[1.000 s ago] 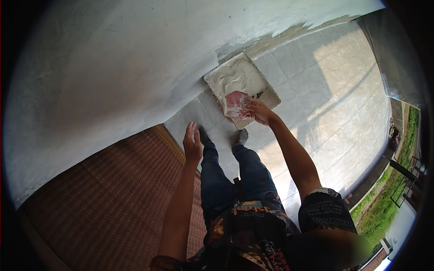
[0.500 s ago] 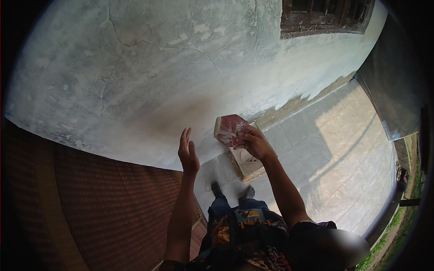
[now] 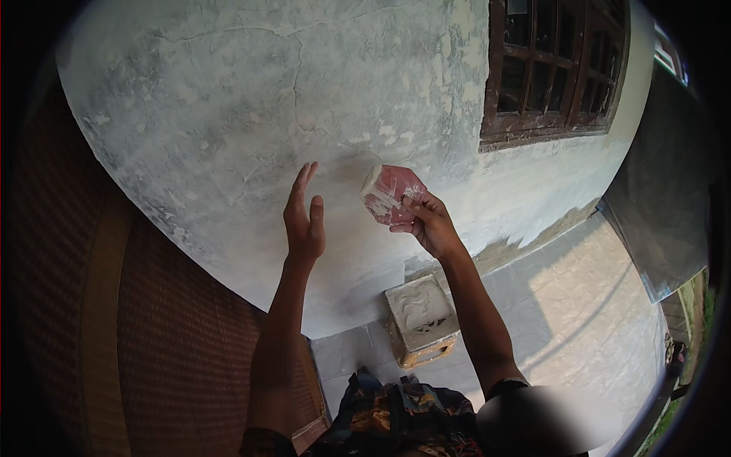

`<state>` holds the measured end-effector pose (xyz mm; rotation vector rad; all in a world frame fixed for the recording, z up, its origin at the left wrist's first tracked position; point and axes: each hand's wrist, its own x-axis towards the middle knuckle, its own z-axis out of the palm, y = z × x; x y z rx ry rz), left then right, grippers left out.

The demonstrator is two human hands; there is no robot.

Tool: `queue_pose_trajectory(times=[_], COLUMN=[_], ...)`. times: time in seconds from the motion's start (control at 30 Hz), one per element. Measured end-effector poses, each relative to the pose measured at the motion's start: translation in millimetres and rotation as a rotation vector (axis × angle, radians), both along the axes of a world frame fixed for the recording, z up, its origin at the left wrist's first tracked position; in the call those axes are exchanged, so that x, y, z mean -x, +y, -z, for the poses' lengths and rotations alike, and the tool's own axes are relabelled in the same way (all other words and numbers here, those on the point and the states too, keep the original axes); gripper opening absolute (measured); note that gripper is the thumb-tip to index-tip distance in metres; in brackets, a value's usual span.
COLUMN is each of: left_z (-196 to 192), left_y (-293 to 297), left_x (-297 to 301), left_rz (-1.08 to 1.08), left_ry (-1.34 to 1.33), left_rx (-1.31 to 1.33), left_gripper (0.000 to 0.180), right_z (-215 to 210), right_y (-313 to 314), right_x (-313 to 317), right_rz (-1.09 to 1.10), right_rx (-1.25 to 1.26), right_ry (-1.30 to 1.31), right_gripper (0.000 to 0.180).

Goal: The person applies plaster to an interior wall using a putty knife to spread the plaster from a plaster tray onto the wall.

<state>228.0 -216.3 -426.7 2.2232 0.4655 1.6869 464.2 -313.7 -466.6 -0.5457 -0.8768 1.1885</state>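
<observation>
In my right hand (image 3: 432, 222) is a reddish plastering scraper (image 3: 394, 195), gripped at its right side with the thumb on its face. White paste smears its surface, and a pale bead of it lies along its left edge. My left hand (image 3: 304, 216) is raised in front of the wall, empty, fingers stretched upward and thumb apart. Both hands are close to the patchy grey-white wall (image 3: 228, 145); I cannot tell whether either touches it. Below them, a tray of wet white paste (image 3: 423, 301) rests on a yellowish crate (image 3: 426, 353).
A brown wooden window (image 3: 554, 68) is set in the wall at upper right. Woven brown matting (image 3: 183, 327) stands along the left. Grey floor tiles (image 3: 518, 286) run to the right, partly sunlit, toward a dark hanging sheet (image 3: 662, 183).
Both hands have risen along the wall, the right one carrying the scraper. The view has tilted upward, so more of the window and the whole paste tray now show.
</observation>
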Motion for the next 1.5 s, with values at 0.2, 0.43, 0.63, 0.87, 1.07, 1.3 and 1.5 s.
queue_pose_trajectory(times=[0.2,0.43,0.63,0.87,1.07,1.3,1.5], left_z=[-78,-146,-199,-251,-285,-321,-367], left_y=[15,40,62,75,91,103,123], left_x=[0,11,20,24,22,13,12], left_rz=[-0.021,-0.05,-0.065,-0.03,-0.022,-0.044,-0.167], left_ry=[-0.012,-0.018,-0.051,-0.087,-0.125,-0.167,-0.154], left_rx=[-0.154,-0.333,-0.411,-0.462,-0.531,-0.58,-0.677], left_gripper=[0.062,0.058,0.057,0.056,0.055,0.054,0.057], right_z=[-74,-142,-193,-254,-297,-335,-387], right_y=[17,44,65,77,99,117,120], right_x=[11,19,28,44,49,51,54], right_rz=[0.045,0.077,0.118,0.215,0.247,0.26,0.367], right_rx=[-0.142,-0.262,-0.32,-0.397,-0.449,-0.52,-0.545], right_ry=[-0.081,-0.181,-0.241,-0.318,-0.343,-0.348,-0.429], right_gripper=[0.015,0.015,0.017,0.02,0.021,0.021,0.023])
